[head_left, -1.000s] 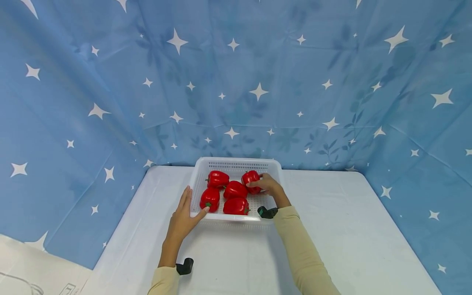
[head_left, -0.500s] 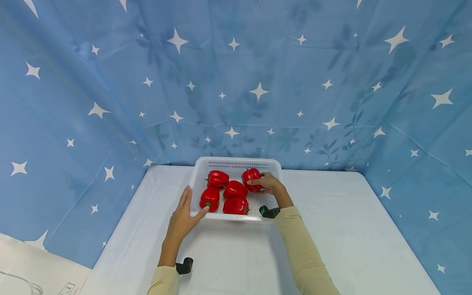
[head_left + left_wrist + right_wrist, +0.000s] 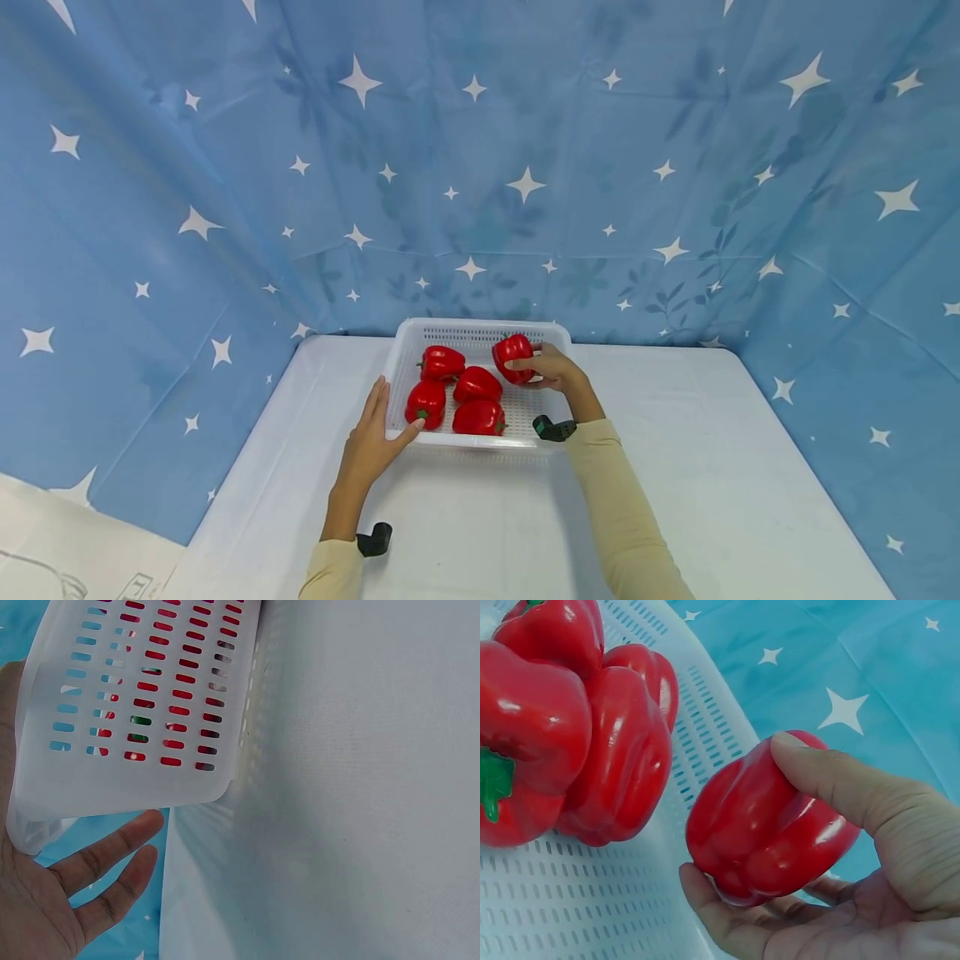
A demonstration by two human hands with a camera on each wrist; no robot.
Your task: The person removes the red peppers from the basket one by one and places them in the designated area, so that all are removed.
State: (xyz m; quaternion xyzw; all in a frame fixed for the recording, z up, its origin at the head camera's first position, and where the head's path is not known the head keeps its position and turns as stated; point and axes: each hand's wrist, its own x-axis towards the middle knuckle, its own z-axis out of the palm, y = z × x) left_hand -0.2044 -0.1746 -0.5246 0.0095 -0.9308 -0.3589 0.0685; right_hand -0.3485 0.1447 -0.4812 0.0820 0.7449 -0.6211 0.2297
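Observation:
A white perforated plastic basket (image 3: 480, 442) stands at the back of the table with several red bell peppers inside. My right hand (image 3: 555, 369) grips one red bell pepper (image 3: 513, 358), thumb on one side and fingers beneath, at the basket's right. In the right wrist view this bell pepper (image 3: 769, 825) is apart from the others (image 3: 622, 761). My left hand (image 3: 371, 437) rests against the basket's front left corner, thumb near the front rim and fingers along the left side. In the left wrist view two extended fingers (image 3: 112, 847) show past the basket's corner.
The table has a white cover (image 3: 480, 517). A blue curtain with white stars (image 3: 480, 167) hangs behind it and on both sides. Other bell peppers (image 3: 477, 385) sit in the basket's left and middle.
My right hand has moved slightly up and to the right, and the bell pepper in it has risen and shifted toward the back. My left hand has stayed at the corner.

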